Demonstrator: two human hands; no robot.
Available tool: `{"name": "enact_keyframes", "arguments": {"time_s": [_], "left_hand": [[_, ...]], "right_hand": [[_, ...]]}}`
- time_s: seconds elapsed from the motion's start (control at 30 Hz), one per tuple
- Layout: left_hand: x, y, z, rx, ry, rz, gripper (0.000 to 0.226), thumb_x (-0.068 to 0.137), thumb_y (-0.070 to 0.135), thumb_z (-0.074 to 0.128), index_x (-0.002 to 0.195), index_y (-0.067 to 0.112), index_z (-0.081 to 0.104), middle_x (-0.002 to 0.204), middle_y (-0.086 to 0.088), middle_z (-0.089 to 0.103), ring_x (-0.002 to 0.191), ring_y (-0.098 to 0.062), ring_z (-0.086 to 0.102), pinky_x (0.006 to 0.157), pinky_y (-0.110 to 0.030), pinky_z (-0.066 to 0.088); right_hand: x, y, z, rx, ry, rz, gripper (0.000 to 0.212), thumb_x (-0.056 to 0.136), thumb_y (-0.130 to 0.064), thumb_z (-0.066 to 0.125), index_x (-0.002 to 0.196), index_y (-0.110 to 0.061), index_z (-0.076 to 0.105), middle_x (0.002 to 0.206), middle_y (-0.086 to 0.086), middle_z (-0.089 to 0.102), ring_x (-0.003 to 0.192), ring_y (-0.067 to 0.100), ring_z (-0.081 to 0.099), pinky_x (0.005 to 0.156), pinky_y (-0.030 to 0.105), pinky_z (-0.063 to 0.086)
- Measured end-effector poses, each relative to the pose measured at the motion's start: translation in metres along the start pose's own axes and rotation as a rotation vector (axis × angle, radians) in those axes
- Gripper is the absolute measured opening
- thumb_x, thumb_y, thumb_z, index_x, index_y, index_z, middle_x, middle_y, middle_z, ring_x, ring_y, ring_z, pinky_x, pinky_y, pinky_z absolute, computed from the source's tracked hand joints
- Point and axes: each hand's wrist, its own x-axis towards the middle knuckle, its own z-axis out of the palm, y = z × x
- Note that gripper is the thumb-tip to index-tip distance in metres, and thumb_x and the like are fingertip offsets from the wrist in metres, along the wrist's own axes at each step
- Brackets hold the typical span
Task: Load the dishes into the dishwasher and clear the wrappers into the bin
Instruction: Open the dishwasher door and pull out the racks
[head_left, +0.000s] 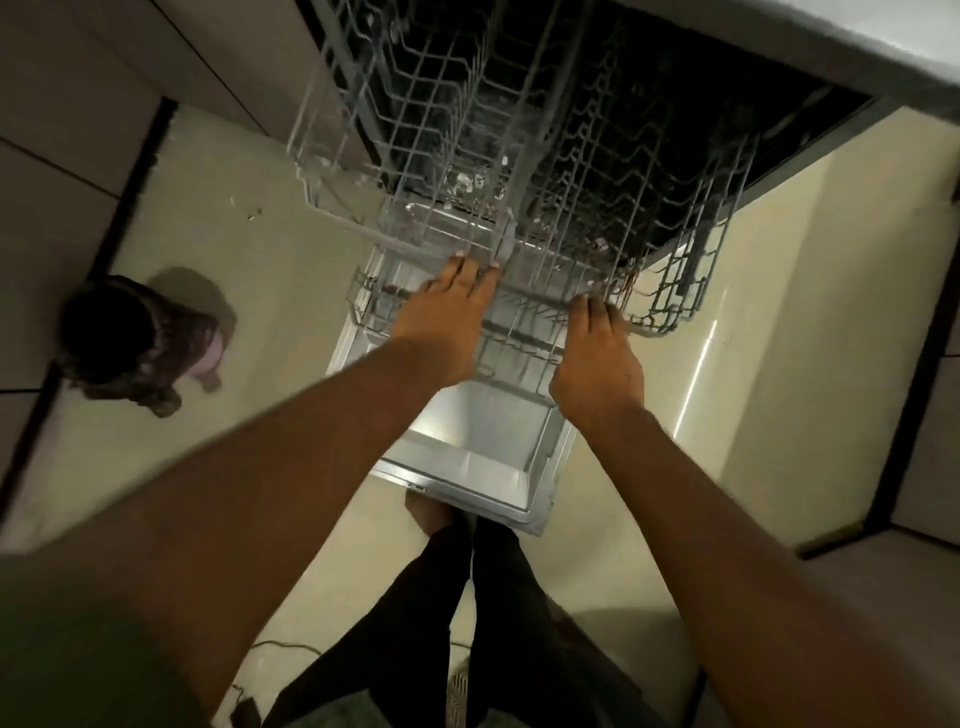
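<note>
The dishwasher stands open below the counter, its steel door (483, 447) folded down flat toward me. A grey wire upper rack (571, 156) is pulled out over the door, and a lower wire rack (374, 296) shows beneath it. My left hand (447, 317) rests on the front rail of the upper rack, fingers curled over the wire. My right hand (597, 358) grips the same front rail further right. The racks look bare of dishes. No wrappers or bin are in view.
A small child (135, 343) in a purple top sits on the pale floor to the left. Cabinet fronts (62, 130) line the left side, and a countertop corner (883, 36) juts at the top right. My legs (467, 613) stand before the door. A cable (275, 647) lies on the floor.
</note>
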Motion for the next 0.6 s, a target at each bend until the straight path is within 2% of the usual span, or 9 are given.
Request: {"name": "enact_keyframes", "arguments": {"time_s": [0.07,0.17,0.3,0.6], "left_hand": [[-0.017,0.003,0.012,-0.008,-0.029,-0.007,0.123,0.084,0.024,0.079,0.165,0.016,-0.013,0.174,-0.013,-0.007,0.161,-0.031,-0.006,0.129,-0.047,0.022],[-0.045,0.006,0.029,-0.016,-0.078,-0.01,0.123,0.084,0.025,0.079,0.164,0.014,-0.015,0.174,-0.013,-0.006,0.161,-0.032,-0.008,0.129,-0.049,0.02],[-0.082,0.009,0.049,-0.054,-0.135,-0.02,0.121,0.085,0.025,0.079,0.164,0.013,-0.012,0.174,-0.013,-0.005,0.161,-0.031,-0.007,0.13,-0.044,0.019],[-0.157,0.016,0.089,-0.084,-0.238,-0.065,0.103,0.092,0.02,0.069,0.166,0.012,-0.002,0.174,-0.012,0.003,0.161,-0.03,-0.005,0.128,-0.042,0.022]], "right_hand": [[-0.019,-0.002,0.007,-0.025,-0.041,-0.011,0.087,0.093,-0.011,0.064,0.164,-0.006,0.013,0.17,0.016,0.02,0.158,0.033,0.016,0.121,0.045,0.041],[-0.048,-0.006,0.016,-0.051,-0.124,-0.025,0.088,0.096,-0.013,0.06,0.165,-0.005,0.005,0.173,0.016,0.009,0.161,0.032,0.008,0.125,0.042,0.032],[-0.08,-0.012,0.031,-0.099,-0.242,-0.041,0.086,0.101,-0.013,0.053,0.166,-0.003,-0.002,0.175,0.017,0.001,0.162,0.032,0.001,0.127,0.042,0.024],[-0.142,-0.025,0.064,-0.128,-0.415,-0.105,0.079,0.1,-0.015,0.056,0.163,0.0,0.011,0.172,0.019,0.014,0.161,0.032,0.012,0.126,0.044,0.03]]}}
